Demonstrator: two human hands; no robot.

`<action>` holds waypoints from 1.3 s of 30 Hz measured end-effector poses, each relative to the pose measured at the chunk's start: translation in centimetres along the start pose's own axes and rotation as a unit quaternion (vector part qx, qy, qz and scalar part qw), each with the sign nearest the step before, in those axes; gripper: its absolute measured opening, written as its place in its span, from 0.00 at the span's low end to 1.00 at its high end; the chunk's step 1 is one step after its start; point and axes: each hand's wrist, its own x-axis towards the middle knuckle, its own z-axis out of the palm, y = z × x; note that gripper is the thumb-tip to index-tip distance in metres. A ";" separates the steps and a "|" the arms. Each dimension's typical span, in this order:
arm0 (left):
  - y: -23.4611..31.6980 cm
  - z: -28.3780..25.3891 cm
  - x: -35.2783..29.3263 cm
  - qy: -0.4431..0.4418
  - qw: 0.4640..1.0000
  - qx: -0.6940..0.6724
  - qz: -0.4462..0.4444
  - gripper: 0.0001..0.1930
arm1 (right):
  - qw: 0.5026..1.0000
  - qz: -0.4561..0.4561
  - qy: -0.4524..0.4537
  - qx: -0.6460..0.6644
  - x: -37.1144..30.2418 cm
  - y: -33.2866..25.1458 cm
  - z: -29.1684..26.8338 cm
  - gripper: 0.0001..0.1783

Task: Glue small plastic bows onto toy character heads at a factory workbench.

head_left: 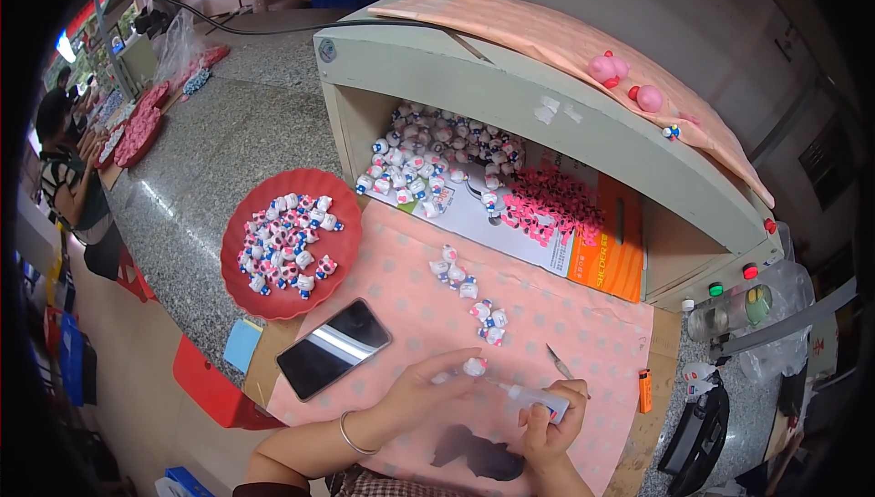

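My left hand (427, 395), with a bangle at its wrist, pinches a small white-and-pink cat figurine (475, 367) between its fingertips. My right hand (554, 426) is closed round a small white squeeze bottle (536, 398) with a narrow tip. That tip points left toward the figurine; whether they touch is too small to tell. Just beyond my hands, several white, pink and blue figurines (490, 319) lie in a loose row on the pink cloth (410, 260). A thin pointed metal tool (559, 362) rests near my right hand, and a dark stain (478, 453) marks the cloth below.
A red scalloped plate (233, 251) of figurines stands at left, by a black phone (334, 348) and blue notes (242, 344). The arched booth (538, 119) holds piled figurines (415, 160) and pink pieces (554, 205). An orange lighter (645, 391) lies right. Another person (73, 169) sits far left.
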 end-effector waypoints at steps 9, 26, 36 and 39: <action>-0.2 0.0 -0.1 -0.004 1.000 -0.007 0.020 0.20 | 0.998 0.041 0.012 0.056 0.1 0.4 0.1 0.13; -0.1 -0.4 -0.1 -0.003 0.999 -0.046 -0.008 0.19 | 0.988 0.116 -0.038 -0.093 13.2 7.3 1.2 0.09; 0.4 -0.5 -0.1 -0.007 0.998 -0.060 -0.001 0.20 | 0.916 0.009 -0.185 -0.356 16.3 9.1 3.5 0.13; 0.4 -0.4 0.0 -0.005 0.999 -0.042 -0.007 0.20 | 0.929 -0.013 -0.171 -0.328 16.3 9.3 3.2 0.13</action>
